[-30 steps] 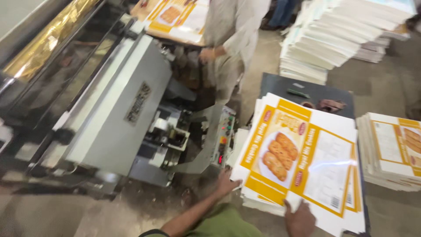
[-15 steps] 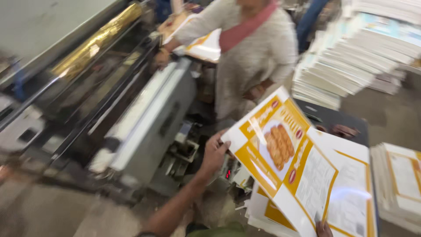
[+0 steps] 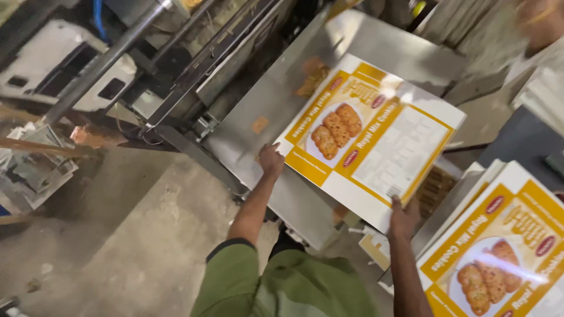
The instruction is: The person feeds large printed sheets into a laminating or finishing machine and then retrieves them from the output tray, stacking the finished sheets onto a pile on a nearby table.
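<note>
At the lower right of the frame I see a stack of printed sheets [image 3: 499, 246] (yellow and white, biscuit pictures). Just above, my right hand [image 3: 404, 216] pinches the near edge of one printed carton sheet [image 3: 370, 138] — left hand [image 3: 271, 159] clamps its left corner — holding it flat over the steel feed table [image 3: 282, 94] at centre, probably to square it.

The one head-worn camera looks steeply down, close over the person's arms (no second view shares this).
</note>
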